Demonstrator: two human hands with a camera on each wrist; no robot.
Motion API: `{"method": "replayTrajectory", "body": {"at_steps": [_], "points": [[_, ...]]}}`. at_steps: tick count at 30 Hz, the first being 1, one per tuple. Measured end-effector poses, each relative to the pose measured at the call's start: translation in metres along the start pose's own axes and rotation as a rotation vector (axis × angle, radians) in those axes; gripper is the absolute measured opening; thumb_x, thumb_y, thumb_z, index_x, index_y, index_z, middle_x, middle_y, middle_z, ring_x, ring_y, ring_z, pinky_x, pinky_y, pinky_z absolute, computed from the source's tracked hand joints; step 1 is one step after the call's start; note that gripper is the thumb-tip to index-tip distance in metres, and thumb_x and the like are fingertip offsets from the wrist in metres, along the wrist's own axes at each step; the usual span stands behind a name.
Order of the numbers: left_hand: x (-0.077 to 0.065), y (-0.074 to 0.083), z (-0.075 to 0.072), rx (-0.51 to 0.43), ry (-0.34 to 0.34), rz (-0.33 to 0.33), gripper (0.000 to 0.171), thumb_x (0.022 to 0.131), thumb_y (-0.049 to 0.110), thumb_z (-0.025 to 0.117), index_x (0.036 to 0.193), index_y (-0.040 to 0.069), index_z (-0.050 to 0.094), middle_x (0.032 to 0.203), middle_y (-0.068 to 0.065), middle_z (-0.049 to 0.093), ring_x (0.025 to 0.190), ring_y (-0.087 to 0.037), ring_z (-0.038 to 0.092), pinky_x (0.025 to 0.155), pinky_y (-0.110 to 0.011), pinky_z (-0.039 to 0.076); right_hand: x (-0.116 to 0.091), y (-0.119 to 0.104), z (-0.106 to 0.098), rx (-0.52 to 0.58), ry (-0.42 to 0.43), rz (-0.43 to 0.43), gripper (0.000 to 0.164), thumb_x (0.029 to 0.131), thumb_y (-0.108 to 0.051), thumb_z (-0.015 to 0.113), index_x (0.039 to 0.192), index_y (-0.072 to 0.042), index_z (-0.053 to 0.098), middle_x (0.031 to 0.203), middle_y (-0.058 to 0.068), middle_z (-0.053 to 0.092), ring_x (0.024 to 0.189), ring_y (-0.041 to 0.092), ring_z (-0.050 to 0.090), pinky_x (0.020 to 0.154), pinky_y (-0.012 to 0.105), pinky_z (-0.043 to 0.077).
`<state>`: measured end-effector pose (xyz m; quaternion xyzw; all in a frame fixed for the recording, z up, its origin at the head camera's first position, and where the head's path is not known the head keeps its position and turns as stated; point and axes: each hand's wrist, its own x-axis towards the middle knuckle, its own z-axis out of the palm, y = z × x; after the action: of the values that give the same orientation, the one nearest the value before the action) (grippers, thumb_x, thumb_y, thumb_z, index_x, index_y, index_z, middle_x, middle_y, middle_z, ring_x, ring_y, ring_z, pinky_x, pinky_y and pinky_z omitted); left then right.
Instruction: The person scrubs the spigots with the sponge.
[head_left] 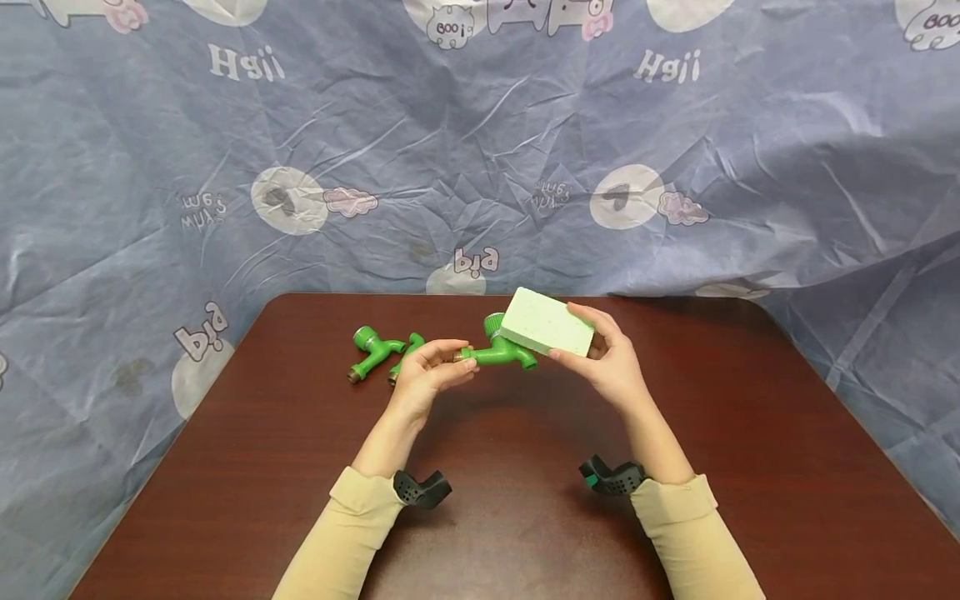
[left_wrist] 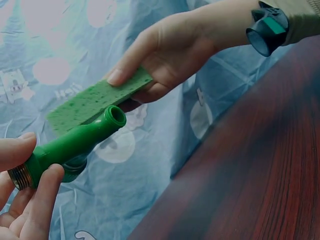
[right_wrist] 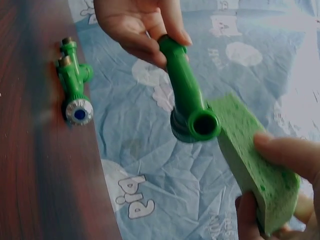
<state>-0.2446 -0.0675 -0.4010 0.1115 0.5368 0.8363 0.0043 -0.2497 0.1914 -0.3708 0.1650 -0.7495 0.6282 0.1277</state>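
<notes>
Two forearms in pale yellow sleeves (head_left: 697, 537) reach over the dark reddish-brown table (head_left: 495, 508), each with a black device at the wrist; the left wrist device (head_left: 422, 489) and the right wrist device (head_left: 611, 477) both sit just above the cuffs.

Left hand (head_left: 422, 377): thumb and fingers pinch the held green tap (head_left: 491, 357) at its brass threaded end. Tap is off the table, in front of the person; knob up, spout toward the right hand.

Right hand (head_left: 613, 358): thumb on one face, fingers behind, gripping the pale green sponge (head_left: 551, 323) by one end. The sponge's free end overlaps the tap between knob and spout. Contact looks likely; cannot confirm from these angles.

Beyond the left hand, two more taps lie on the table, close together: the left-hand spare tap (head_left: 375, 354), in full view, and a second spare tap (head_left: 415, 343), partly hidden by the fingers in the head view.

Progress, as judged: one tap of three in hand, sponge brought to it, work on this piece apparently under way. Neither spare is being handled; whether either is done or waiting, cannot tell.

Farthest: printed blue-grey cloth (head_left: 420, 125) behind the table.
</notes>
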Motion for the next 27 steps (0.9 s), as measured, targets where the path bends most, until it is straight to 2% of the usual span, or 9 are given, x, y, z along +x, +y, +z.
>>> {"method": "replayTrajectory", "body": {"at_steps": [5,8,11,14,17,21,24,27], "points": [[0.002,0.001,-0.003,-0.011,0.009,0.008,0.035,0.077,-0.016,0.063,0.112,-0.013,0.058,0.091,-0.006,0.067,0.072,-0.020,0.069,0.074,-0.038,0.057,0.004,0.006,-0.010,-0.052,0.120,0.095,0.069,0.076,-0.001,0.077,0.137,-0.005,0.047,0.135,0.010,0.038,0.095,0.013,0.051,0.072,0.011,0.048],[0.002,0.002,-0.003,-0.023,0.009,0.024,0.034,0.077,-0.017,0.063,0.110,-0.013,0.059,0.091,-0.007,0.067,0.072,-0.020,0.069,0.075,-0.040,0.056,0.004,0.009,-0.014,-0.063,0.131,0.155,0.070,0.076,-0.006,0.077,0.139,-0.007,0.045,0.135,0.010,0.038,0.096,0.013,0.051,0.071,0.011,0.048],[0.002,0.003,-0.004,-0.034,0.008,0.032,0.031,0.077,-0.017,0.062,0.106,-0.007,0.064,0.092,-0.007,0.067,0.071,-0.020,0.069,0.077,-0.044,0.055,0.004,0.012,-0.015,-0.065,0.106,0.201,0.071,0.077,-0.009,0.078,0.140,-0.010,0.044,0.135,0.009,0.039,0.096,0.013,0.052,0.071,0.012,0.049],[0.002,0.005,-0.004,-0.043,0.006,0.031,0.030,0.077,-0.017,0.062,0.102,0.000,0.066,0.093,-0.007,0.067,0.072,-0.020,0.069,0.078,-0.043,0.055,0.004,0.015,-0.013,-0.063,0.055,0.204,0.071,0.077,-0.009,0.078,0.139,-0.008,0.044,0.136,0.010,0.039,0.096,0.013,0.053,0.071,0.014,0.050],[0.001,0.006,-0.004,-0.047,0.001,0.031,0.031,0.077,-0.017,0.062,0.104,-0.001,0.065,0.093,-0.007,0.067,0.073,-0.020,0.069,0.075,-0.038,0.057,0.004,0.016,-0.007,-0.064,0.004,0.177,0.070,0.076,-0.006,0.078,0.138,-0.005,0.045,0.136,0.011,0.040,0.096,0.015,0.053,0.072,0.014,0.050],[0.001,0.006,-0.003,-0.040,-0.003,0.031,0.034,0.077,-0.017,0.062,0.110,-0.012,0.059,0.093,-0.007,0.067,0.073,-0.020,0.069,0.076,-0.040,0.056,0.003,0.016,0.001,-0.061,-0.032,0.136,0.069,0.075,-0.002,0.078,0.136,-0.002,0.047,0.136,0.012,0.040,0.098,0.017,0.051,0.074,0.014,0.049],[0.001,0.006,-0.003,-0.034,0.005,0.032,0.033,0.077,-0.017,0.062,0.109,-0.010,0.061,0.094,-0.008,0.067,0.073,-0.020,0.069,0.076,-0.040,0.056,0.001,0.012,0.001,-0.048,-0.037,0.127,0.068,0.074,-0.002,0.078,0.135,-0.003,0.048,0.135,0.012,0.040,0.099,0.017,0.051,0.074,0.014,0.049],[0.001,0.007,-0.005,-0.036,0.021,0.039,0.031,0.076,-0.017,0.063,0.103,-0.001,0.066,0.096,-0.010,0.066,0.073,-0.021,0.069,0.073,-0.036,0.057,0.000,0.005,-0.005,-0.002,-0.021,0.131,0.068,0.075,-0.001,0.077,0.136,-0.004,0.047,0.134,0.010,0.041,0.096,0.015,0.053,0.073,0.015,0.051]]}}
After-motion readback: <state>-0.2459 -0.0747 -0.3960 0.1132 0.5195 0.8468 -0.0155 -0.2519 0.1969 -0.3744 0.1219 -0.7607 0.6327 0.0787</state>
